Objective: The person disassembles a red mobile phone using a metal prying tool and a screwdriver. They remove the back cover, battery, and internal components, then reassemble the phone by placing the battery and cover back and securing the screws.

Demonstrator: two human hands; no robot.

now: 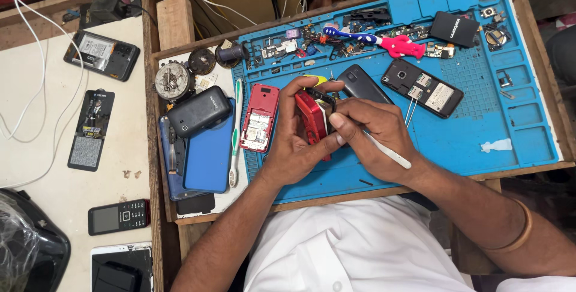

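Open blue silicone work mat [480, 130] is left to the right. Passage leftward is blocked by an opened red phone shell [259, 118]; beyond, passage is blocked by a dark oval phone [362, 85] and an opened black phone [423, 88].

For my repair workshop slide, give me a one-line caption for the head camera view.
Left hand grips a red phone while the right hand, holding a white tool, works on it over a blue mat.
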